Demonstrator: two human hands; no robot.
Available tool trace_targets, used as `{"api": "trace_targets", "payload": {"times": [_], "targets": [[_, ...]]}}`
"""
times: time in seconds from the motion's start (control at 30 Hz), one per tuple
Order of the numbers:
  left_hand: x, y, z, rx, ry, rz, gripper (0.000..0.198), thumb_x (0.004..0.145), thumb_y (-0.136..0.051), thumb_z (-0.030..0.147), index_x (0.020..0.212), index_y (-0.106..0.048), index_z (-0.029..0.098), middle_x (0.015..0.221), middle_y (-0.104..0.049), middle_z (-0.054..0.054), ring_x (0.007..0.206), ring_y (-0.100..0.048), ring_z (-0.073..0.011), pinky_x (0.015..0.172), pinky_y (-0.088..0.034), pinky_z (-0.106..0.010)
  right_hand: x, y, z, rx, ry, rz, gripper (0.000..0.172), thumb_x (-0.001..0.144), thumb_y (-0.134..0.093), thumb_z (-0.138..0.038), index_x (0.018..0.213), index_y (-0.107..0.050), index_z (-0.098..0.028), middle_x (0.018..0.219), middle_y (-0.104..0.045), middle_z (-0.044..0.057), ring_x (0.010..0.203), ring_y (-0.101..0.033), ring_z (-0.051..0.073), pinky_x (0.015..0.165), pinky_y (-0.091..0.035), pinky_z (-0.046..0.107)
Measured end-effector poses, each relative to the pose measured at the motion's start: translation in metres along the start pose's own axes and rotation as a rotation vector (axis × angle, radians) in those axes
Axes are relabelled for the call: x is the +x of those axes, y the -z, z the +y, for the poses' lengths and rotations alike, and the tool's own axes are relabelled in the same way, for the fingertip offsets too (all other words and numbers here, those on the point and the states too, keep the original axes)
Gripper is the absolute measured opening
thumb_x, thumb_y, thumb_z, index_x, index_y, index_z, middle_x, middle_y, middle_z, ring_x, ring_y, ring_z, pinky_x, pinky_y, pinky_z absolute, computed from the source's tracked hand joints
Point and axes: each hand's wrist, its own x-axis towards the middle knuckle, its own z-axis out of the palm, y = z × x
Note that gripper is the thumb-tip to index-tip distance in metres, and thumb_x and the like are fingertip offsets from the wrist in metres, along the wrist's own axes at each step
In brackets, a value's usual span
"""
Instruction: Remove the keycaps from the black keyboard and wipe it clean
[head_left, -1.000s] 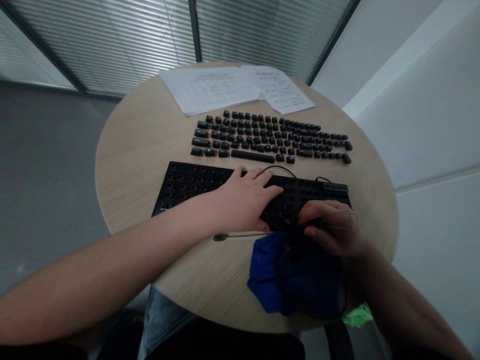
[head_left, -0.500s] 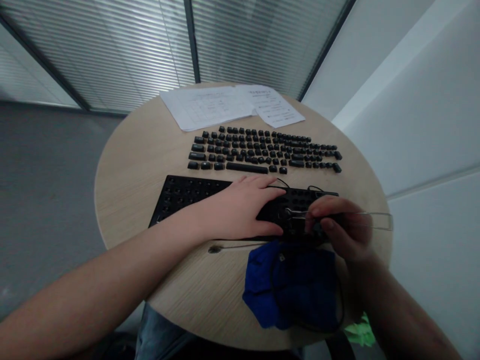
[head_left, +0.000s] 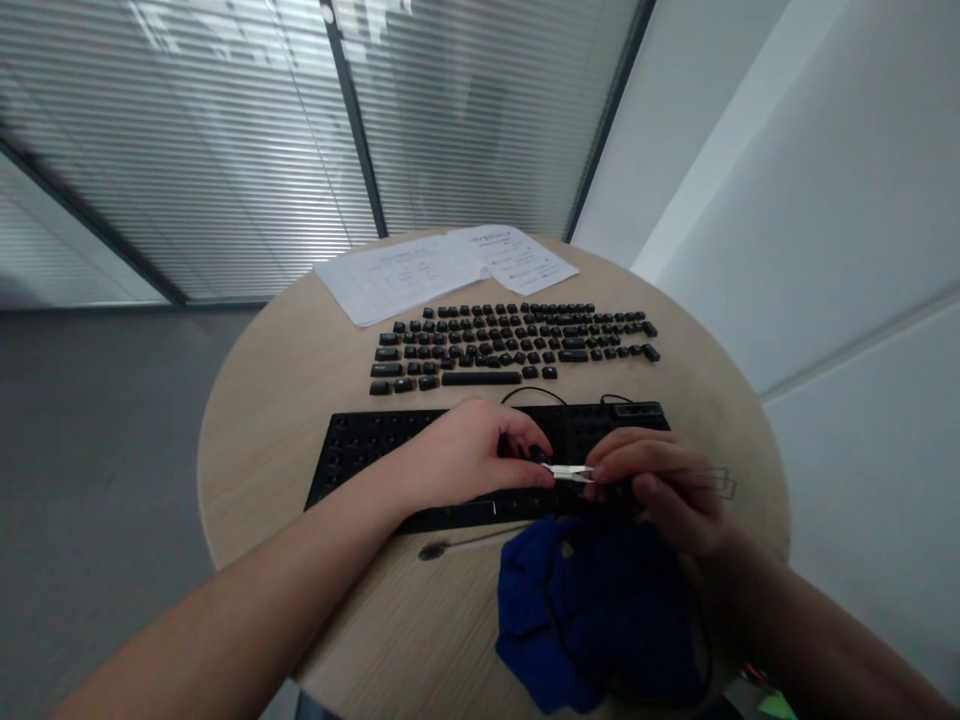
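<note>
A black keyboard base (head_left: 450, 515) without most of its keycaps lies across the table. Above its middle, my left hand (head_left: 480, 455) pinches a small black keycap (head_left: 538, 455) between thumb and fingers. My right hand (head_left: 667, 485) grips a thin wire puller (head_left: 574, 472), whose bright tips reach the keycap and whose wire loop sticks out to the right. Behind the base, many loose black keycaps (head_left: 480, 378) lie in rows. A blue cloth pouch (head_left: 592, 620) with a dark cord rests in front of the base.
White printed papers (head_left: 420, 275) lie at the back of the round wooden table (head_left: 262, 420). A small brush (head_left: 433, 551) with a thin handle is at the front edge of the base. Blinds and a white wall stand beyond.
My left hand has gone from lying spread on the keyboard to pinching a keycap. The wire puller has lifted to meet it. The head view has tilted up.
</note>
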Motion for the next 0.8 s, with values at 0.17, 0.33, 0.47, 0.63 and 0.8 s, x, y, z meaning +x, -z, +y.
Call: {"api": "trace_targets", "payload": {"times": [0.17,0.33,0.47,0.63,0.8], "targets": [[-0.001,0.003,-0.005,-0.053,0.002,0.109,0.028,0.084,-0.084,0.033,0.108,-0.083,0.019,0.075,-0.073,0.002,0.066,-0.064,-0.0133,0.064,-0.046,-0.025,-0.009,-0.002,0.001,-0.122,0.04,0.24,0.044,0.114,-0.037,-0.041,0.107,-0.077,-0.024,0.09,-0.075,0.007,0.082,-0.071,0.021,0.068,-0.058,0.035],[0.0,0.002,-0.007,-0.07,0.033,0.146,0.03,0.089,-0.078,0.031,0.117,-0.081,0.022,0.074,-0.07,0.003,0.063,-0.06,-0.0122,0.061,-0.044,-0.025,-0.008,-0.001,0.004,-0.515,0.166,0.463,0.031,0.111,-0.046,-0.035,0.096,-0.072,-0.024,0.104,-0.072,0.009,0.105,-0.071,0.028,0.09,-0.059,0.046],[0.002,-0.007,-0.005,-0.128,0.047,0.096,0.03,0.09,-0.073,0.031,0.119,-0.079,0.021,0.072,-0.066,0.003,0.059,-0.058,-0.011,0.055,-0.043,-0.023,0.0,-0.001,0.003,-0.614,0.268,0.304,0.027,0.104,-0.052,-0.013,0.122,-0.068,-0.026,0.086,-0.066,0.002,0.078,-0.066,0.019,0.071,-0.057,0.035],[0.003,-0.017,-0.005,-0.376,0.072,0.067,0.041,0.089,-0.067,0.026,0.129,-0.059,0.022,0.086,-0.066,0.002,0.07,-0.063,-0.0133,0.054,-0.051,-0.021,0.006,-0.006,0.003,-0.744,0.191,0.2,0.034,0.099,-0.063,-0.008,0.127,-0.072,-0.026,0.076,-0.063,-0.001,0.063,-0.057,0.015,0.057,-0.047,0.028],[0.004,-0.021,-0.009,-0.364,0.044,0.073,0.025,0.089,-0.07,0.03,0.1,-0.048,0.023,0.079,-0.063,0.005,0.066,-0.059,-0.012,0.056,-0.05,-0.022,0.007,-0.012,0.007,-0.738,0.156,0.171,0.031,0.096,-0.074,-0.018,0.125,-0.077,-0.028,0.08,-0.071,0.002,0.066,-0.063,0.016,0.06,-0.052,0.03]]}}
